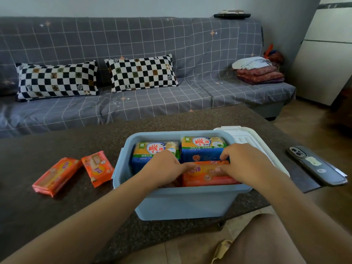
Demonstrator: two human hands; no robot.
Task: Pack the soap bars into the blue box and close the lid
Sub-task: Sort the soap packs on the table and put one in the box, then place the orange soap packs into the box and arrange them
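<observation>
The blue box (186,202) stands open on the dark table, near its front edge. Two blue-and-yellow soap packs (152,149) (202,147) stand side by side at the back of the box. An orange soap pack (205,173) lies in the front right of the box. Both hands are inside the box on this orange pack: my left hand (165,166) grips its left end, my right hand (242,161) its right end and top edge. Two more orange soap bars (55,176) (98,167) lie on the table left of the box. The white lid (247,138) rests behind the box's right side.
A phone in a grey case (316,165) lies at the table's right edge. Behind the table (57,216) stands a grey checked sofa (171,44) with two chequered pillows and folded cloths. My knee shows at the bottom right.
</observation>
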